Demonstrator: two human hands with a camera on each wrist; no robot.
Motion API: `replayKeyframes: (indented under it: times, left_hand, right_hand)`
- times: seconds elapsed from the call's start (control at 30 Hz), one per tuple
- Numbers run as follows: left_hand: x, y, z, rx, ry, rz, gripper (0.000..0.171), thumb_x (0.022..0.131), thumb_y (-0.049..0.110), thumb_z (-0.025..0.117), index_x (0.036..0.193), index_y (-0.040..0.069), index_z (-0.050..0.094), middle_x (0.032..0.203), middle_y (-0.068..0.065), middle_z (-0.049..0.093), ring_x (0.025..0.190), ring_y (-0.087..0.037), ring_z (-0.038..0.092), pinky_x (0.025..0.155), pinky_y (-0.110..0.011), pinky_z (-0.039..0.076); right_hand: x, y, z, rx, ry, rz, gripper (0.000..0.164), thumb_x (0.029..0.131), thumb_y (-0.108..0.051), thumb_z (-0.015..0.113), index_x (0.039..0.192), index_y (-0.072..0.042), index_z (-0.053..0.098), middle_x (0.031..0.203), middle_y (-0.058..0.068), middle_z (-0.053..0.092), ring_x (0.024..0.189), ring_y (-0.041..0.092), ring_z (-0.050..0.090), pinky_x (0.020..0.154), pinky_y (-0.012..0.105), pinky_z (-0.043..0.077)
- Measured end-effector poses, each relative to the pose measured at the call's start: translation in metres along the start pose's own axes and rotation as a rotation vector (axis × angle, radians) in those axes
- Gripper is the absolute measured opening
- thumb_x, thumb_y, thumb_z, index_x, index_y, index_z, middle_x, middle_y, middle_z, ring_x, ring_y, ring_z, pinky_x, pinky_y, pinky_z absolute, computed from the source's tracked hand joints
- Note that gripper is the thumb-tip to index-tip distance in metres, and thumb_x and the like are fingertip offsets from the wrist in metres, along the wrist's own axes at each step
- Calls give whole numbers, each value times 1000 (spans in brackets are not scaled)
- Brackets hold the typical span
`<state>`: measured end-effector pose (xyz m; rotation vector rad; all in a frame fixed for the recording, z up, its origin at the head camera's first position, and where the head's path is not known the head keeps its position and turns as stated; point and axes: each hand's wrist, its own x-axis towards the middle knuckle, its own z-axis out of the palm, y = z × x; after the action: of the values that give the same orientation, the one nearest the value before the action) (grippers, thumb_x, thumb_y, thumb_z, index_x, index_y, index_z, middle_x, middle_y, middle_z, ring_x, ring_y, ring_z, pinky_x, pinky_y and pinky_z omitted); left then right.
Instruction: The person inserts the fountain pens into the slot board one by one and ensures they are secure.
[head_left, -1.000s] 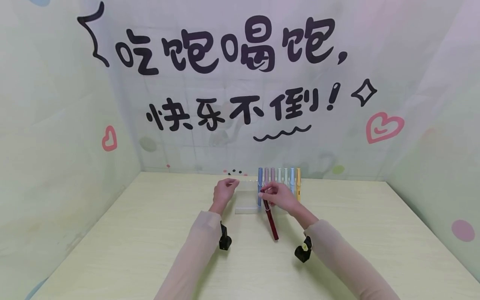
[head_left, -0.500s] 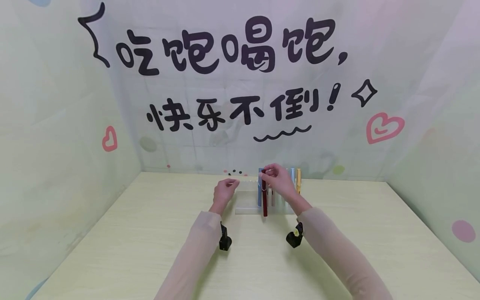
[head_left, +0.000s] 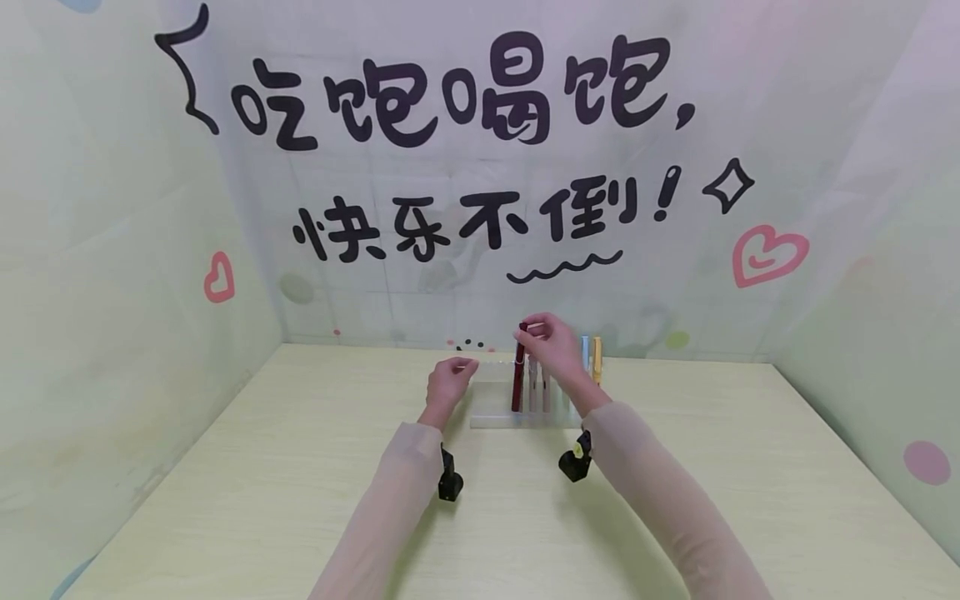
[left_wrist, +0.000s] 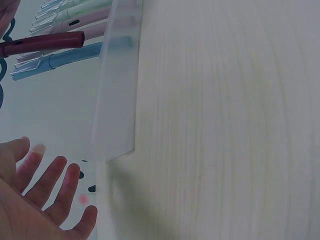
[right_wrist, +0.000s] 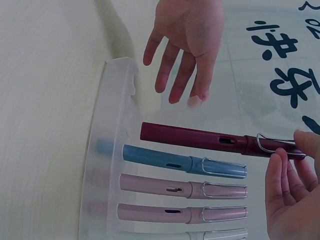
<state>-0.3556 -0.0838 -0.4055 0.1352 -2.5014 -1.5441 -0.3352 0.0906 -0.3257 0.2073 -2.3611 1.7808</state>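
Note:
My right hand (head_left: 553, 346) pinches a dark red fountain pen (right_wrist: 192, 138) near its clip end, between thumb and fingers. In the head view the pen stands upright at the clear pen rack (head_left: 491, 422), in front of the blue pen (left_wrist: 75, 55). The right wrist view shows its lower end apart from the rack's bottom ledge, beside the blue pen. My left hand (head_left: 448, 385) is at the rack's upper left corner, thumb and index finger pinching the clear panel, other fingers spread. Pink pens (right_wrist: 155, 185) stand beyond the blue one in the rack.
Farther right in the rack are pale green pens, a light blue pen (head_left: 585, 346) and a yellow pen (head_left: 597, 358), partly behind my right hand. A pale wooden table (head_left: 300, 467) lies under the rack. A printed cloth backdrop (head_left: 480, 308) rises close behind it.
My right hand has raised the dark red pen, turned it from slanting to upright, and moved it back and slightly left to the rack. My left hand has stayed in place.

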Motion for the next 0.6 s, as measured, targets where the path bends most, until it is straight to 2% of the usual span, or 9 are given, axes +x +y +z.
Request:
replayKeyframes:
  times: [0.2,0.23,0.6]
  left_hand:
    - [0,0,0,3,-3,-8,34,84,36,58,103,9,65,94,-7,63,85,-22,57,69,-36,44]
    - [-6,8,-3,13,-8,-34,32,85,33,57,104,8,64,97,-9,62,88,-24,57,72,-38,43]
    - [-10,11,-5,18,-6,-22,31,86,32,56,105,8,64,97,-9,62,88,-23,56,72,-37,43]
  right_hand:
    - [1,1,5,22,-14,-9,25,82,-15,63,103,-6,53,95,11,58,77,22,56,68,35,49]
    - [1,2,6,18,-13,-12,24,82,-15,63,103,-6,53,95,11,58,78,22,56,67,34,49]
    - [1,11,12,-19,-11,-4,25,82,-17,63,102,-8,54,94,9,58,75,22,57,66,33,50]
